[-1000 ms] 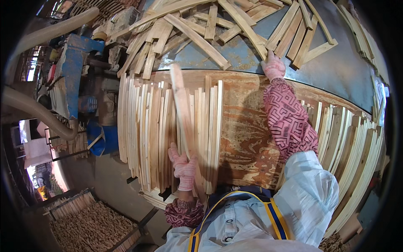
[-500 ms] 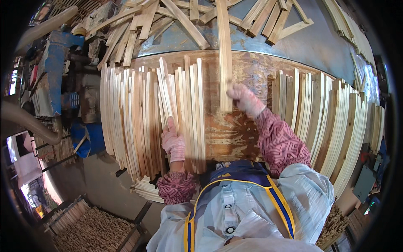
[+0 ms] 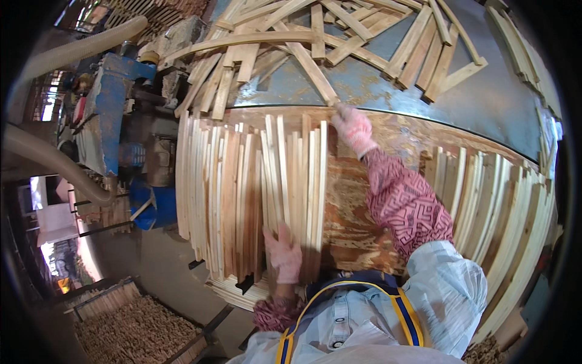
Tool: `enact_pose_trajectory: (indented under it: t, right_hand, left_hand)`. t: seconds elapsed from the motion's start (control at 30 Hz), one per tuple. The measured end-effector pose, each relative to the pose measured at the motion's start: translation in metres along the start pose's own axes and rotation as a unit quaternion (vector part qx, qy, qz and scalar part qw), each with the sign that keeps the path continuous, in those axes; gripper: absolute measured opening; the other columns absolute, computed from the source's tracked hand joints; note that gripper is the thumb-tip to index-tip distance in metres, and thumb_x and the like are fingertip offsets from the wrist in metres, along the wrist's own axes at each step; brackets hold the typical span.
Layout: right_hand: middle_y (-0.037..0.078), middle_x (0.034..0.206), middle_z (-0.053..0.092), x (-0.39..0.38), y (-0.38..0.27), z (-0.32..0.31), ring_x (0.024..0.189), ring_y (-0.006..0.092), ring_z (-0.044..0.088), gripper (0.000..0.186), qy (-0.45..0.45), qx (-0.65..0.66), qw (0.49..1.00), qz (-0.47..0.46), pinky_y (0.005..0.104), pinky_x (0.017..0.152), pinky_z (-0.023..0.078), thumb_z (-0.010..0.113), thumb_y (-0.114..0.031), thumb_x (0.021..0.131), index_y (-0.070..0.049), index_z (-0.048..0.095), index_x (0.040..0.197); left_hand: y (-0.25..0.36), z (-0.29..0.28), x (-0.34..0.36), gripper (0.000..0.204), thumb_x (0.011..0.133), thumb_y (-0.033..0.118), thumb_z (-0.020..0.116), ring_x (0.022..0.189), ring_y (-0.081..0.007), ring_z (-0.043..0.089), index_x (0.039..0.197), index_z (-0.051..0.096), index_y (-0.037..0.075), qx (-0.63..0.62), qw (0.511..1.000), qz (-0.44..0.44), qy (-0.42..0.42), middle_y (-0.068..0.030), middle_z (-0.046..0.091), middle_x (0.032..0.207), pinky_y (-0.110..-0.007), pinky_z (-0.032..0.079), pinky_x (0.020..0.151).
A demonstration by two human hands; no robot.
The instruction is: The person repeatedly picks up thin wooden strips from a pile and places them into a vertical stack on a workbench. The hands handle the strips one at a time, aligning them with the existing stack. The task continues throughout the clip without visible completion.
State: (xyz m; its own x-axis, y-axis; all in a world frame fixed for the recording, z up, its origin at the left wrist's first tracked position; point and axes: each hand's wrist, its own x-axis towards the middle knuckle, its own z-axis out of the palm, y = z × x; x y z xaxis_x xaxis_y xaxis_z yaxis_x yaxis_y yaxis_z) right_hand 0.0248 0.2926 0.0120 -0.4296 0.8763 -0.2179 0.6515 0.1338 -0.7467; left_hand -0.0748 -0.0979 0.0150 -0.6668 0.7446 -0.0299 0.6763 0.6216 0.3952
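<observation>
The left hand (image 3: 284, 255), in a pink glove, lies flat on the near ends of the slat stack (image 3: 254, 194), fingers together and pressed down on the wood, not wrapped around any one piece. The stack stands in a tight row on the left part of the bench (image 3: 354, 218), the slats side by side and running away from the person.

The right hand (image 3: 353, 128), also gloved in pink, reaches out to the far edge of the bench, the patterned sleeve (image 3: 403, 203) stretched across bare plywood. Its fingers are closed on the near end of a single slat (image 3: 309, 67), which slants away up and to the left onto the blue table (image 3: 485, 103).

That slat is part of a loose pile (image 3: 339, 36) of strips lying crossed on the blue table. A second row of slats (image 3: 503, 206) fans along the right side of the bench, well apart from both hands. To the left stands a blue machine (image 3: 109, 115) with a pale hose (image 3: 57, 170) curving past it. Below left sits a crate of offcuts (image 3: 130, 327).
</observation>
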Motion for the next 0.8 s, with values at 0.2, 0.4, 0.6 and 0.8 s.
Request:
enact_pose_trajectory:
  t: [0.2, 0.4, 0.6, 0.8]
  right_hand:
    - [0.025, 0.12, 0.064, 0.104, 0.015, 0.026, 0.112, 0.0398, 0.063, 0.051, 0.146, -0.203, 0.968, 0.003, 0.0465, 0.098, 0.051, 0.066, -0.029, 0.086, -0.011, 0.054, 0.132]
    - [0.016, 0.102, 0.07, 0.061, -0.009, -0.048, 0.093, 0.0264, 0.071, 0.055, -0.122, 0.182, 0.969, 0.111, 0.038, 0.082, 0.059, 0.064, -0.023, 0.089, -0.01, 0.055, 0.141]
    - [0.005, 0.083, 0.071, -0.05, -0.003, -0.082, 0.075, 0.0153, 0.068, 0.043, -0.488, 0.178, 0.855, -0.005, 0.0311, 0.069, 0.057, 0.066, -0.042, 0.097, -0.003, 0.068, 0.116]
    - [0.019, 0.143, 0.055, 0.092, 0.033, -0.129, 0.135, 0.0324, 0.052, 0.075, 0.073, -0.266, 0.961, 0.029, 0.0435, 0.11, 0.043, 0.069, -0.048, 0.084, -0.011, 0.051, 0.146]
  left_hand:
    - [0.024, -0.01, 0.02, 0.079, 0.081, 0.026, 0.076, 0.123, -0.0439, 0.052, 0.151, 0.041, 0.011, 0.145, 0.964, -0.14, -0.173, -0.0243, 0.047, 0.143, -0.046, 0.046, 0.105]
    - [0.059, -0.012, 0.052, 0.074, 0.085, 0.025, 0.073, 0.123, -0.0357, 0.055, 0.151, 0.042, 0.009, -0.074, 0.997, 0.027, 0.004, -0.0217, 0.05, 0.142, -0.043, 0.047, 0.106]
    - [0.101, 0.078, 0.143, 0.068, 0.096, 0.057, 0.058, 0.086, -0.0286, 0.065, 0.142, 0.049, 0.007, -0.567, 0.766, -0.082, -0.291, -0.0169, 0.065, 0.121, -0.042, 0.06, 0.078]
    - [0.174, 0.035, 0.173, 0.079, 0.095, 0.072, 0.045, 0.087, -0.0313, 0.067, 0.136, 0.051, 0.004, -0.723, 0.529, -0.339, -0.286, -0.0201, 0.066, 0.112, -0.045, 0.061, 0.074]
